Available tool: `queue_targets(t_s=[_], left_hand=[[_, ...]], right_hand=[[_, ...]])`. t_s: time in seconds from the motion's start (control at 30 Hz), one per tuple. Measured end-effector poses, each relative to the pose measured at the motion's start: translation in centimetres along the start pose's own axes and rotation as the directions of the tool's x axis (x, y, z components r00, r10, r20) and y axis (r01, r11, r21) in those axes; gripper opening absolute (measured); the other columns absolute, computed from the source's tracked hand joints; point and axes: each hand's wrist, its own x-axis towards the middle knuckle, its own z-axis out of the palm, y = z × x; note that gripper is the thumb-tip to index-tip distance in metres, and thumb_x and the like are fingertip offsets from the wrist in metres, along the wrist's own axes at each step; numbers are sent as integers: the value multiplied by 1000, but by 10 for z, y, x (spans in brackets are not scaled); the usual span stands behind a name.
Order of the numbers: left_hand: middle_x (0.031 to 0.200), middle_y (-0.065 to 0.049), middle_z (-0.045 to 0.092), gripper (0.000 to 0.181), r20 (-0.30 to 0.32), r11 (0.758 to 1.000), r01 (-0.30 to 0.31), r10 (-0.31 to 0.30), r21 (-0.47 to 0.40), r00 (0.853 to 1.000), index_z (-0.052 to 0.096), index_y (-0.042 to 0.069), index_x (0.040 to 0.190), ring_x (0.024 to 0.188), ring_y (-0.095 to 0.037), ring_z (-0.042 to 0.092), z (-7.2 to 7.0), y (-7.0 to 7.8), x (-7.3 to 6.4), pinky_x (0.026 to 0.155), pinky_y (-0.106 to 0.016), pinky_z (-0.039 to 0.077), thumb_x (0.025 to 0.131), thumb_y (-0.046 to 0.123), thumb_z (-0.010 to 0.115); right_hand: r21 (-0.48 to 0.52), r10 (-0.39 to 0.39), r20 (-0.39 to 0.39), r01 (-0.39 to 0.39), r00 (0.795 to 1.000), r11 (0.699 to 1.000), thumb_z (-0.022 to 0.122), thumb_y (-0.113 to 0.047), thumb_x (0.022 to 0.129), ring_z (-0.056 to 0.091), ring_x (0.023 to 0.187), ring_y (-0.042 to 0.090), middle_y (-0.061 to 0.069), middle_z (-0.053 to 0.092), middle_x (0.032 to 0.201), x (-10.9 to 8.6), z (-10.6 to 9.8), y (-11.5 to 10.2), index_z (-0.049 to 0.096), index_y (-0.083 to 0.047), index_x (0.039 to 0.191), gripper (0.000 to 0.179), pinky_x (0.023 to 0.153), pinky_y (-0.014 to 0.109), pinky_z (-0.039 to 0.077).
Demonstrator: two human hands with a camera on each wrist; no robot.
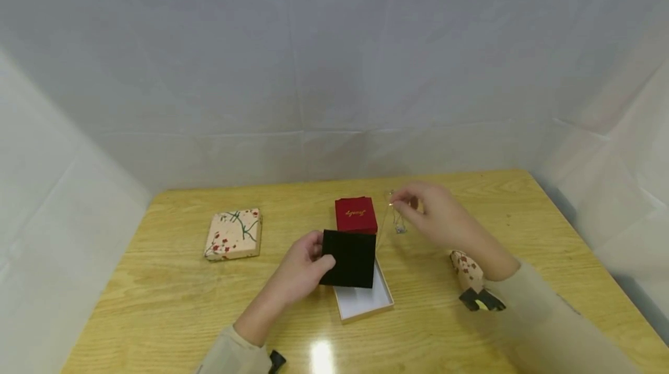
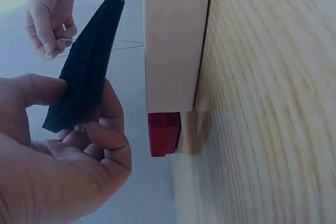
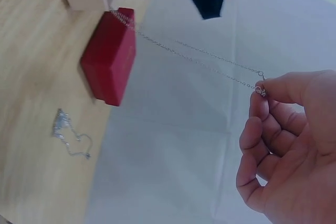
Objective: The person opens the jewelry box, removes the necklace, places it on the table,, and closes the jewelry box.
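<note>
My left hand [image 1: 300, 266] grips a black square foam pad [image 1: 348, 259] by its left edge, thumb on its face, above an open white-lined box [image 1: 363, 303]. My right hand [image 1: 436, 214] pinches the end of a thin chain necklace [image 3: 194, 59] between thumb and index finger. The chain slants from these fingers down toward the box; its far end is hidden. Behind the pad sits a red box [image 1: 356, 215] with gold lettering. A second silver chain [image 3: 73, 137] lies loose on the table near the red box, below my right hand.
A floral-patterned box piece [image 1: 233, 236] rests on the wooden table [image 1: 172, 304] to the left. Another floral item [image 1: 467, 269] lies at the right, partly covered by my right forearm. White sheeting [image 1: 334, 72] hangs behind the table and along both sides.
</note>
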Motion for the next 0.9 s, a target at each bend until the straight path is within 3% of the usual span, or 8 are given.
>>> queue_targets(t_s=[0.4, 0.9], left_hand=[[103, -7, 75, 28, -23, 999, 6, -7, -47, 1000, 64, 2, 123, 91, -22, 68, 0, 5, -1, 80, -36, 56, 96, 8, 63], [101, -6, 75, 27, -35, 999, 2, -4, -48, 999, 64, 1, 122, 90, -21, 68, 1, 2, 0, 79, -35, 56, 95, 8, 63]], right_hand=[[-6, -69, -65, 69, 995, 998, 63, -18, 108, 61, 89, 14, -5, 71, 98, -8, -28, -11, 76, -9, 115, 17, 71, 32, 52], [-78, -206, -185, 195, 961, 978, 66, -5, 105, 59, 84, 10, -6, 69, 92, -18, -63, -13, 75, -8, 110, 11, 67, 25, 47]])
